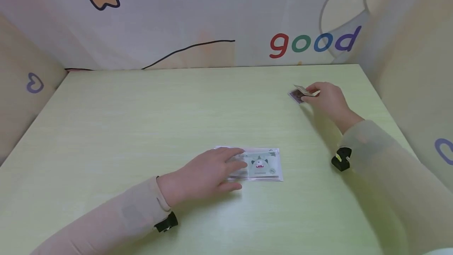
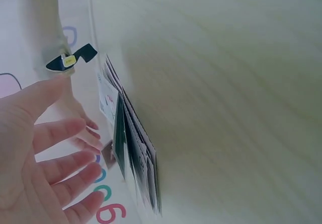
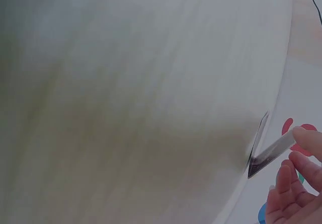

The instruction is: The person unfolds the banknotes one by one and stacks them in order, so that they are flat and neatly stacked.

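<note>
A small stack of paper notes (image 1: 263, 168) lies on the table; its top note is pale green with a cartoon monster face. My left hand (image 1: 205, 172) is spread over the left part of this stack, fingers loosely extended. The left wrist view shows the stack (image 2: 128, 138) edge-on, its layers slightly fanned, beside the left palm (image 2: 45, 153). Toward the far right, my right hand (image 1: 329, 99) pinches a small card (image 1: 305, 91) between thumb and fingers. That card (image 3: 274, 151) is tilted up, one edge against a dark-faced card (image 1: 295, 95) lying flat beneath it.
The pale green tabletop (image 1: 141, 121) meets a printed fabric backdrop (image 1: 198, 15) at the back, lettered "good". Fabric walls (image 1: 417, 50) also stand at both sides. A black band with a clip (image 1: 342, 159) is on the right wrist, another (image 1: 166, 222) on the left.
</note>
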Tool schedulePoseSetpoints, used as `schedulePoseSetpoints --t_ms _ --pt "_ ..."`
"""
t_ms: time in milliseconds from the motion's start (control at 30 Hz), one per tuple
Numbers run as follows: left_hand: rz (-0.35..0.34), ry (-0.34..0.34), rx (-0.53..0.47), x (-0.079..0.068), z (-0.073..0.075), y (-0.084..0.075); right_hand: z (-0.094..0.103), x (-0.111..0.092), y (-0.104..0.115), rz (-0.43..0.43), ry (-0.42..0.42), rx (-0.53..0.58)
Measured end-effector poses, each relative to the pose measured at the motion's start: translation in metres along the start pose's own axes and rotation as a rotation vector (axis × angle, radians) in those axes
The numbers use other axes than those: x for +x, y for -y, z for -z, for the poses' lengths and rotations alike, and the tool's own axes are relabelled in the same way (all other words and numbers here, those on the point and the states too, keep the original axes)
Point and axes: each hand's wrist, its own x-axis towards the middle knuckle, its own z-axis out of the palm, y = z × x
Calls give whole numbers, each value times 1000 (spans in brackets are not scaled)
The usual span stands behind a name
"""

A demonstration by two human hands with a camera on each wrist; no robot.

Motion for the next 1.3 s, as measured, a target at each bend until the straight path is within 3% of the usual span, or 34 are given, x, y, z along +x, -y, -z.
schedulePoseSetpoints --t_ms 200,433,733,1067,1300 --pt "4 -20 -39 0 2 -1 -1 3 -1 -2 -14 10" --pt "-1 -71 -38 2 4 0 2 0 -3 37 -118 26" --pt "129 -196 -87 4 13 2 10 -17 6 83 -172 121" --pt "230 -408 -224 16 20 7 6 -54 28 152 -94 196" --pt "258 -529 -319 32 28 8 -5 -79 51 294 -16 206"
